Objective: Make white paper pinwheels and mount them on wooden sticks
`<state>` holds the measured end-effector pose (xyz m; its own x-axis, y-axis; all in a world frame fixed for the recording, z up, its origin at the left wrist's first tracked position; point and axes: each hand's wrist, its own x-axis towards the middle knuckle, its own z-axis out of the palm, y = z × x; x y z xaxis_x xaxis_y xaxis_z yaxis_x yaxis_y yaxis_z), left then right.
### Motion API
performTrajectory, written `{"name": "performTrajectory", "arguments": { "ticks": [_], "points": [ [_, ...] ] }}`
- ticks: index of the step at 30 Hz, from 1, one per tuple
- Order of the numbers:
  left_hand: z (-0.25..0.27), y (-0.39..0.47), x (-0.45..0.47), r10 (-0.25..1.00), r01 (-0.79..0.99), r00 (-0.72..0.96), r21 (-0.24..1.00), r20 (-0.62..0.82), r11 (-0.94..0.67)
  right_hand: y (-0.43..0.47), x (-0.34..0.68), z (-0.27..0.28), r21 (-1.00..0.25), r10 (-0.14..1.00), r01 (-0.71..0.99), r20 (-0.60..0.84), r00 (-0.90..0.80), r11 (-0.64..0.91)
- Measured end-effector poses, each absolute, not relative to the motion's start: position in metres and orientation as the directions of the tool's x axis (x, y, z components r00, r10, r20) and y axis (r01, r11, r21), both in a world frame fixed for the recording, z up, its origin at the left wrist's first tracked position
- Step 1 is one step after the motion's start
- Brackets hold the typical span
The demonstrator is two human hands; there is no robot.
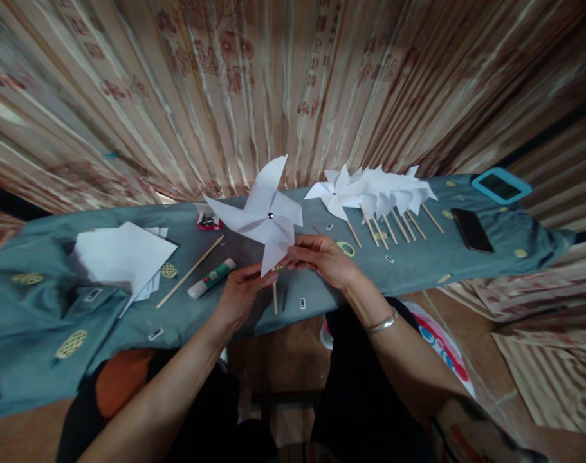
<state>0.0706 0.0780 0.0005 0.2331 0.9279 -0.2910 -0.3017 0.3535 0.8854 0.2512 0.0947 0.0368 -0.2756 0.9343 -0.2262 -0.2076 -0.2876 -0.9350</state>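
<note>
A white paper pinwheel [279, 211] with a shiny metal pin at its centre is held up over the table between both hands. My left hand [244, 289] is closed on the lower tip of a blade, close to the wooden stick [274, 299] that shows below the paper. My right hand [321, 258] pinches the same pinwheel from the right, at the lower blade's edge. Left of it lie a glue stick [211, 278], a loose wooden stick [190, 271] and a small red box [208, 221] with metal pins inside.
Several pinwheels on sticks [370, 190] lie in an overlapping row at right. Beyond them are a dark phone [472, 230] and a blue-framed tablet [502, 185]. Square paper sheets [123, 254] are piled at left on the green tablecloth [254, 325]. A curtain [273, 83] hangs behind.
</note>
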Motion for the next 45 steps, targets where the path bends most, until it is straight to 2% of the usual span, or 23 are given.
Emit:
{"name": "performTrajectory", "arguments": {
  "ticks": [13,16,19,22,24,32,45],
  "points": [
    [0.000,0.077,0.071,0.919,-0.317,0.229,0.868,-0.321,0.383,0.095,0.254,0.037,-0.965,0.929,-0.102,-0.199,-0.312,-0.242],
    [0.000,0.078,0.071,0.919,-0.319,0.196,0.865,-0.341,0.388,0.100,0.270,0.041,-0.980,0.965,-0.077,-0.162,-0.207,-0.181],
    [-0.001,0.078,0.070,0.913,-0.312,0.185,0.859,-0.364,0.406,0.108,0.288,0.040,-0.995,0.999,-0.092,-0.050,0.009,-0.049],
    [-0.001,0.077,0.071,0.898,-0.294,0.200,0.851,-0.391,0.436,0.117,0.299,0.034,-0.993,0.972,-0.072,0.080,0.220,0.098],
    [0.000,0.075,0.073,0.889,-0.289,0.214,0.843,-0.406,0.454,0.120,0.300,0.030,-0.991,0.962,-0.050,0.108,0.250,0.124],
    [0.000,0.072,0.075,0.857,-0.294,0.257,0.809,-0.446,0.509,0.119,0.289,0.027,-0.990,0.991,-0.111,-0.100,0.087,-0.090],
    [-0.009,0.079,0.072,0.905,-0.208,0.152,0.882,-0.397,0.422,0.117,0.283,0.028,-0.978,0.984,-0.150,-0.158,0.078,-0.145]
  ]
}}
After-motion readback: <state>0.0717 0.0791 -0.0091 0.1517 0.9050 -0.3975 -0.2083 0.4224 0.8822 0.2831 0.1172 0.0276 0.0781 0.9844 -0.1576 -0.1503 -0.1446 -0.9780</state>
